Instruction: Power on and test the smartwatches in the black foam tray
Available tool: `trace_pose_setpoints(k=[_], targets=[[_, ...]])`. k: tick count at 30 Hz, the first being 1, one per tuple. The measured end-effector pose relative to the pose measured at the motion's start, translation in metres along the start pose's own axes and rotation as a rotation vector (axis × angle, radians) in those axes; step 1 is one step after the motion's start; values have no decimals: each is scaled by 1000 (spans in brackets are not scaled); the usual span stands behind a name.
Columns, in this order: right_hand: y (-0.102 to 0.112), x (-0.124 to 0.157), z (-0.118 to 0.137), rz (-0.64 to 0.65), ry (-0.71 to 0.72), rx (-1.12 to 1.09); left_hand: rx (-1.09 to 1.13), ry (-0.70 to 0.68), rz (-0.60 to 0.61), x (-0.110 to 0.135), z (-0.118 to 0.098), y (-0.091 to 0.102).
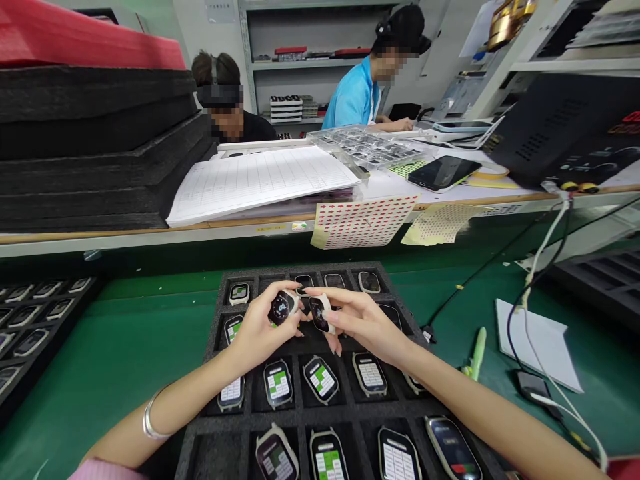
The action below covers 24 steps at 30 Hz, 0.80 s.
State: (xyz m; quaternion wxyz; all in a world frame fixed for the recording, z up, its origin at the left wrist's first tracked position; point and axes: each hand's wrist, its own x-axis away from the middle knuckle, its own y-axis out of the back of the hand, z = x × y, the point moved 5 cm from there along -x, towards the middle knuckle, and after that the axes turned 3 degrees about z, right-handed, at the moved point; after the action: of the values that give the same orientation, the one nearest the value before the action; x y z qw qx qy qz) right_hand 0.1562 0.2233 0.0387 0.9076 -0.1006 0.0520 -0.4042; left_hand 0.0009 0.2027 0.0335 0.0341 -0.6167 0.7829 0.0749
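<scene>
My left hand (267, 327) grips a smartwatch case (282, 308) without a strap, its dark screen lit with a watch face. Close beside it, my right hand (357, 320) pinches a second strapless smartwatch (319, 313), tilted on edge with its screen turned to the left. Both hands are over a black foam tray (200, 443) divided into square compartments. Several smartwatches lie in it, among them one with a green and white screen (278, 383) and one with a red patch on its screen (454, 448). The front left compartment holds no watch.
Another watch tray (50, 313) lies at the left. A shelf above the green mat (150, 333) carries stacked black foam (90, 147), paper sheets (270, 177) and a phone (444, 173). Cables (530, 293), a green pen-like object (479, 353) and white paper (537, 340) are on the right. Two people sit opposite.
</scene>
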Motion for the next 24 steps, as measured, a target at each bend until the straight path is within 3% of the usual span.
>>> trace_pose_setpoints(k=[24], targets=[[1, 0, 1, -3, 2, 29, -3, -56, -34, 1, 1, 3]])
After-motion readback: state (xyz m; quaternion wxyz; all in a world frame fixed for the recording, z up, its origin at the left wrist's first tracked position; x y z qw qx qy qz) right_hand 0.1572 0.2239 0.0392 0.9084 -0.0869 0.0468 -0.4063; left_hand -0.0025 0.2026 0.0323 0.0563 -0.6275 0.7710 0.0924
